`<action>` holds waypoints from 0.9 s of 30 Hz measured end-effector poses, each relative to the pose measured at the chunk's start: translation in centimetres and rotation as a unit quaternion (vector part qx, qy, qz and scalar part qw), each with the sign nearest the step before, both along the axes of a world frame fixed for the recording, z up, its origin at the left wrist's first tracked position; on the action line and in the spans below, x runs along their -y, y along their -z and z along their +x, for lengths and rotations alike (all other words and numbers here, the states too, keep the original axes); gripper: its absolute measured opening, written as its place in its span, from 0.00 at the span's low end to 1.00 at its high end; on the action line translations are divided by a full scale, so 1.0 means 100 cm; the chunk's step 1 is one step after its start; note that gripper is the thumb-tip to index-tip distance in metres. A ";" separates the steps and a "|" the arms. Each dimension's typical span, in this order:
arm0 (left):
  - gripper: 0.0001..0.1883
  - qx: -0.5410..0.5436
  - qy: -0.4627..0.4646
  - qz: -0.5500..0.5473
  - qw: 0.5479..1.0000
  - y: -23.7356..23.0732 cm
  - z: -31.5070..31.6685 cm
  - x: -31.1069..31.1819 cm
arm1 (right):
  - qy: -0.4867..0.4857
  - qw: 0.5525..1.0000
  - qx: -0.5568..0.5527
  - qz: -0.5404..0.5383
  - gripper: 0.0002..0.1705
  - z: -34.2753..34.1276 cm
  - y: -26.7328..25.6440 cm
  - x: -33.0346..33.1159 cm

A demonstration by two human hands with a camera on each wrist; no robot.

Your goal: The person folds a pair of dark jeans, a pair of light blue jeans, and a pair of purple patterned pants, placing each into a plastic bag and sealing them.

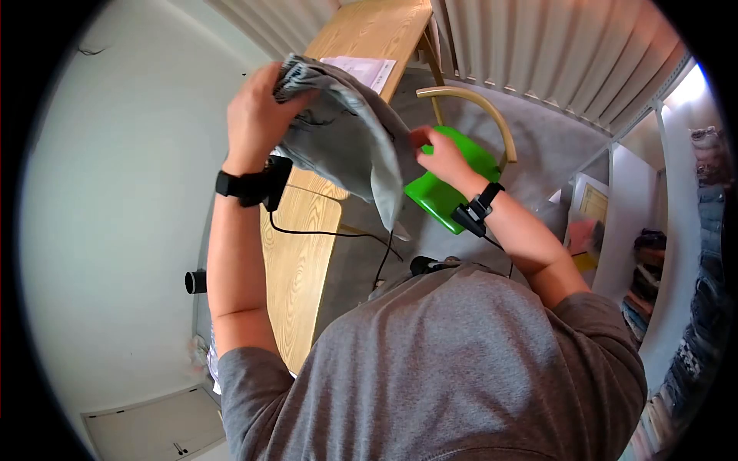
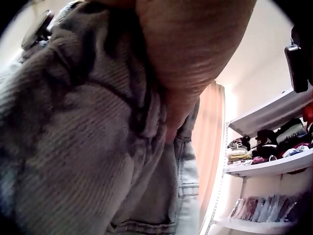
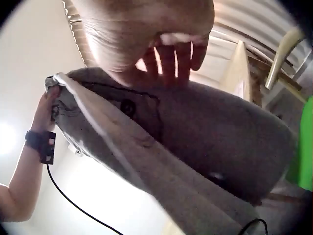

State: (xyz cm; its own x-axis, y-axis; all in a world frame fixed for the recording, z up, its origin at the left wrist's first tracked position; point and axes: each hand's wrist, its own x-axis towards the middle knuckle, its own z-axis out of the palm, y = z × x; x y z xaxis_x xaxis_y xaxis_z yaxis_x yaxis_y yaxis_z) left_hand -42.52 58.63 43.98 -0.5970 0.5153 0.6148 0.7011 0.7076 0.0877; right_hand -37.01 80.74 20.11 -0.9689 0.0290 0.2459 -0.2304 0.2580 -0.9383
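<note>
A grey denim garment hangs bunched and folded in front of the person, over the wooden table. My left hand is raised and grips its gathered upper end, fingers curled round the cloth. In the left wrist view, ribbed folds of the denim and a stitched seam fill much of the picture. My right hand is at the garment's right edge. In the right wrist view its fingers are spread, with gaps of light between them, and their tips are at the cloth's upper edge. A dark pocket outline shows on the cloth below.
Behind the garment is a wooden table with a paper on it. A green chair with a curved wooden back stands to the right. Shelves hold folded clothes. Black cables trail from the wrist cameras.
</note>
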 end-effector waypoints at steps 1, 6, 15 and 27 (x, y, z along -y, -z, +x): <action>0.19 -0.002 -0.005 0.005 1.000 -0.006 -0.003 0.003 | 0.001 1.000 -0.001 -0.001 0.20 0.005 0.006 0.002; 0.20 -0.014 -0.017 0.022 1.000 -0.033 0.001 -0.002 | -0.144 0.989 -0.016 -0.020 0.41 0.026 0.015 0.030; 0.19 -0.169 -0.038 -0.006 0.985 -0.080 0.021 -0.007 | 0.055 0.996 0.017 -0.069 0.32 0.018 -0.009 0.078; 0.19 -0.047 -0.105 0.052 0.992 -0.113 0.069 0.038 | -0.176 0.961 0.154 0.148 0.16 0.042 0.043 0.006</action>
